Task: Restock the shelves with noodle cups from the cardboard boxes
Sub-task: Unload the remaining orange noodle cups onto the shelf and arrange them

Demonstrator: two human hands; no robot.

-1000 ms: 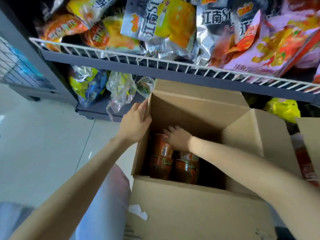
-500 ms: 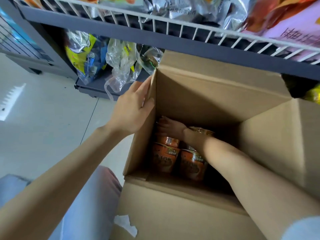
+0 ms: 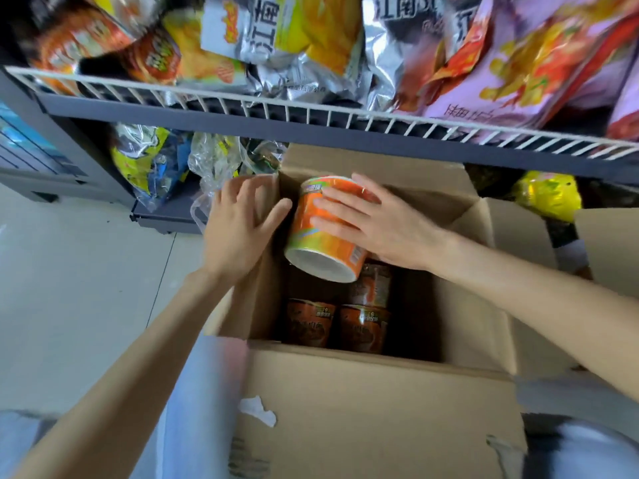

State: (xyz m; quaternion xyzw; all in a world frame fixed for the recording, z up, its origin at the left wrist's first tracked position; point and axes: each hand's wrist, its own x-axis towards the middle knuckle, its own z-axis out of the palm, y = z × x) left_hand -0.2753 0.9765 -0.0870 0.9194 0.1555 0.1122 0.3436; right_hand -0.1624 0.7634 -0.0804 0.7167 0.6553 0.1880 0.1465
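Observation:
An open cardboard box (image 3: 380, 409) stands on the floor in front of the shelves. My right hand (image 3: 380, 223) grips an orange noodle cup (image 3: 318, 236) at the box's top opening, tilted so its white base faces me. My left hand (image 3: 238, 226) rests with straight, spread fingers on the box's left flap, its thumb pointing toward the cup. Deeper in the box stand three more cups (image 3: 309, 323), in shadow.
Directly above the box's far side runs a shelf with a white wire rail (image 3: 311, 115), piled with snack bags (image 3: 294, 32). More bags (image 3: 145, 160) lie on the low shelf to the left. Another cardboard box (image 3: 608, 250) is at the right. Pale tiled floor (image 3: 86, 288) lies left.
My right hand has come up out of the box with a noodle cup in it. My left hand has stayed on the left flap, and the view has tilted up.

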